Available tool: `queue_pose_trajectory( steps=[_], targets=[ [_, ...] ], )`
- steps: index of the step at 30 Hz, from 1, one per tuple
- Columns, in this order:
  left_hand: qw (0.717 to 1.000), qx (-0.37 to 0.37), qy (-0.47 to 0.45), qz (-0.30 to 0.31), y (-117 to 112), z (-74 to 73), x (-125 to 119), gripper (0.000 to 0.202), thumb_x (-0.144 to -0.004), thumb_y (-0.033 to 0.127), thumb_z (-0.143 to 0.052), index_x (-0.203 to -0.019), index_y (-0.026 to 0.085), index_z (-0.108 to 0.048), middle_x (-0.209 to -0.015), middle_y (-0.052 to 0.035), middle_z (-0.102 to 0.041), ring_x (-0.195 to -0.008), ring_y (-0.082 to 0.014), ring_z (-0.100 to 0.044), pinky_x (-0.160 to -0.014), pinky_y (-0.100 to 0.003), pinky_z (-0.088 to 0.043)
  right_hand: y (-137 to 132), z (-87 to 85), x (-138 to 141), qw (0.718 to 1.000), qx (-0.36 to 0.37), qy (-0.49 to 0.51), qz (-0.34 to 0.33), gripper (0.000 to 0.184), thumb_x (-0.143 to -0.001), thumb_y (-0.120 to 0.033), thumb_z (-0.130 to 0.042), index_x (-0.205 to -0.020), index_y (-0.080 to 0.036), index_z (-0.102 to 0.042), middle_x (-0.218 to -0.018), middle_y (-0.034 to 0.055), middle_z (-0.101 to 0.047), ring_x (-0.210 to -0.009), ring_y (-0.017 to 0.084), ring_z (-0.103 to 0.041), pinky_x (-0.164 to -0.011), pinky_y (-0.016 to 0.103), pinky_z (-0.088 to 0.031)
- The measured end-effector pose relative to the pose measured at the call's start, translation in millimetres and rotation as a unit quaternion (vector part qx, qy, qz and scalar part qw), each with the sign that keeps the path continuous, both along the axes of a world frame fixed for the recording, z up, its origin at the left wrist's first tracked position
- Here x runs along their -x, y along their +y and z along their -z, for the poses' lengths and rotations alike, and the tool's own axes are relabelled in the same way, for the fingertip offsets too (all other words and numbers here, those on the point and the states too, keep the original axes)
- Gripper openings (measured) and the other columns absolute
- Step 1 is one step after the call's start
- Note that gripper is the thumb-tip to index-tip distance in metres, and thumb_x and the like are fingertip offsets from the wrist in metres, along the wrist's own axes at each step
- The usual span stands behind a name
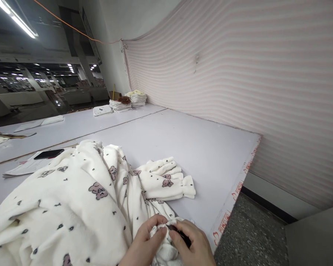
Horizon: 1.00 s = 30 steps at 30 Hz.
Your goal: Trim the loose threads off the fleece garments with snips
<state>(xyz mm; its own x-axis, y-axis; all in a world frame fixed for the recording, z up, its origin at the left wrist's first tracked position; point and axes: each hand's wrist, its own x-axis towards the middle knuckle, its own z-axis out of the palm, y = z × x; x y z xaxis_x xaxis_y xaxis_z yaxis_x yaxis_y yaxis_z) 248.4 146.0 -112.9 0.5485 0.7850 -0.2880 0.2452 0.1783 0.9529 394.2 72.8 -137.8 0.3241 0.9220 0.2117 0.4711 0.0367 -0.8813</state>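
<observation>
A heap of white plush garments (72,207), printed with mauve bears and small dark marks, covers the near left of the table. Several gathered sleeves (169,181) stretch out from it to the right. At the bottom edge, my left hand (150,240) pinches a bunched piece of the white fabric (166,247). Close beside it, my right hand (192,242) is closed around a small black tool (180,234), its fingers also touching the bunched fabric. Most of the tool is hidden in the palm, so its kind does not show.
The pale table (211,147) ends at a taped right edge. A dark phone (49,153) rests on papers (22,168) at left. Folded white stacks (135,99) stand at the far end. Striped cloth (224,66) hangs along the right side.
</observation>
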Motion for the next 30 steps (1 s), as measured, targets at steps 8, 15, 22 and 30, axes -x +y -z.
queue_pose_trajectory(
  steps=[8,15,22,30],
  targets=[
    [0.999,-0.007,0.042,0.024,2,-1.7,2,0.029,-0.080,0.044,-0.056,-0.097,0.021,-0.061,-0.098,-0.0034,-0.065,-0.095,-0.0236,-0.056,-0.089,-0.033,-0.042,-4,-6.5,-6,0.999,0.029,-0.030,-0.024,0.022,-0.087,-0.036,-0.052,-0.086,-0.023,-0.070,-0.081,0.0037,-0.071,-0.078,0.020,-0.066,-0.067,0.024,-0.048],
    [0.998,-0.031,0.034,0.037,3,-0.3,1,0.025,-0.082,0.041,-0.054,-0.093,0.020,-0.064,-0.095,-0.0033,-0.068,-0.096,-0.0234,-0.059,-0.090,-0.033,-0.043,-2,-3.3,-11,0.997,0.047,0.049,-0.037,0.026,-0.085,-0.038,-0.055,-0.079,-0.020,-0.072,-0.074,0.0051,-0.070,-0.072,0.020,-0.065,-0.066,0.025,-0.049],
    [0.997,-0.048,0.047,0.031,0,3.8,1,0.021,-0.085,0.038,-0.051,-0.090,0.020,-0.060,-0.088,-0.0019,-0.067,-0.088,-0.0207,-0.061,-0.081,-0.030,-0.047,-5,4.6,-12,0.997,0.035,0.065,-0.037,0.024,-0.084,-0.039,-0.056,-0.091,-0.023,-0.072,-0.086,0.0053,-0.072,-0.083,0.022,-0.066,-0.075,0.029,-0.048],
    [0.805,-0.567,0.131,0.113,-17,56.2,-9,0.016,-0.089,0.022,-0.044,-0.075,0.024,-0.053,-0.072,0.0001,-0.067,-0.081,-0.0217,-0.063,-0.081,-0.035,-0.045,57,24.0,-87,0.978,0.076,0.076,0.180,0.021,-0.068,-0.034,-0.067,-0.085,-0.022,-0.065,-0.094,0.0087,-0.062,-0.095,0.031,-0.054,-0.082,0.039,-0.037]
  ],
)
